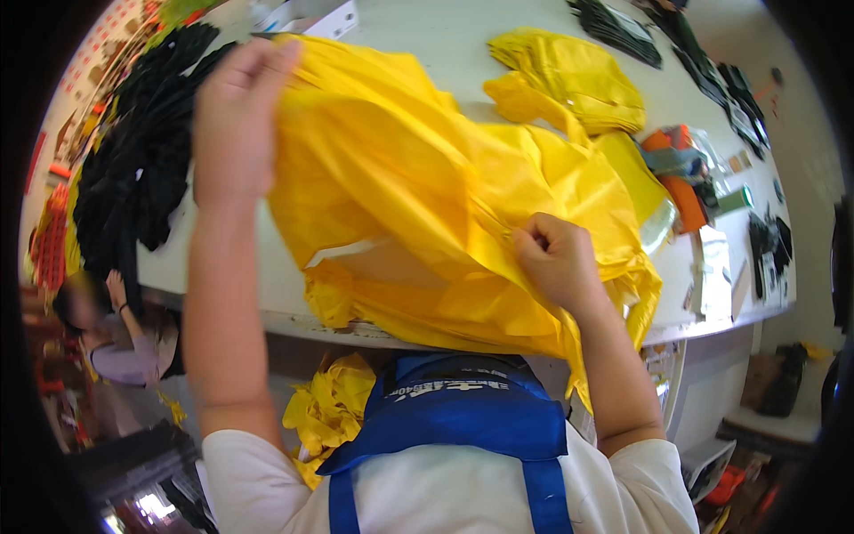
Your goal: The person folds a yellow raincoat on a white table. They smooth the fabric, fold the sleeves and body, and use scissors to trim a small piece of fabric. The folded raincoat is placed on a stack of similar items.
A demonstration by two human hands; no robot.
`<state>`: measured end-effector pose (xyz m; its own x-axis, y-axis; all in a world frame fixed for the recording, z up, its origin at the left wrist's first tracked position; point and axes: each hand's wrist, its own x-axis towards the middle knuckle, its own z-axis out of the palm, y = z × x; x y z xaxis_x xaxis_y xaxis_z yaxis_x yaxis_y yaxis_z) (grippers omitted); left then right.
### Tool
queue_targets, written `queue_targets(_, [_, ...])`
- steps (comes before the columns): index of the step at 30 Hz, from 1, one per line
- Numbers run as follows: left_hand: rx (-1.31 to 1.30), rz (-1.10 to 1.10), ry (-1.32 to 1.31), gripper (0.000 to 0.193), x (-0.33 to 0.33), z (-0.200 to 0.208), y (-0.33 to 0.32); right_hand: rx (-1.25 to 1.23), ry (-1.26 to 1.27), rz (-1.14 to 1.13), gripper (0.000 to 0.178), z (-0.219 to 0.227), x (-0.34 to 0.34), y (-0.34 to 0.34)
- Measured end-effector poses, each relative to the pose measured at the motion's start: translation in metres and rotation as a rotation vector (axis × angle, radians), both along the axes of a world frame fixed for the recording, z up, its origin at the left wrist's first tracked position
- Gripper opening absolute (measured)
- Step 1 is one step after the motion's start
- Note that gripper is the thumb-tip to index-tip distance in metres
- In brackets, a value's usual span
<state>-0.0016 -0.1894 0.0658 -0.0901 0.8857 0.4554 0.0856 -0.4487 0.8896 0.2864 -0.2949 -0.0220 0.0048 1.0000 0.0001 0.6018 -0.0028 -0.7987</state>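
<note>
A large sheet of thin yellow fabric [409,205] lies bunched over the white table [445,44] and hangs over its near edge. My left hand [233,116] is raised at the upper left and pinches the fabric's top corner. My right hand [556,262] is closed in a fist on a gathered fold at the fabric's lower right. Both forearms come up from the lower edge, over a blue strap harness [463,409] on my chest.
Folded yellow pieces [569,76] lie at the far side of the table. A heap of black fabric [142,151] sits at the left. Orange and small items [685,178] crowd the right edge. Another person [116,329] crouches lower left. More yellow fabric [329,409] is below the table.
</note>
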Motion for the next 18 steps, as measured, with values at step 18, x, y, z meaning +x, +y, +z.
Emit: queue_targets(18, [-0.347,0.077,0.038,0.038,-0.155,0.031,0.027,-0.449,0.033,-0.150,0.024,-0.073,0.124,-0.103])
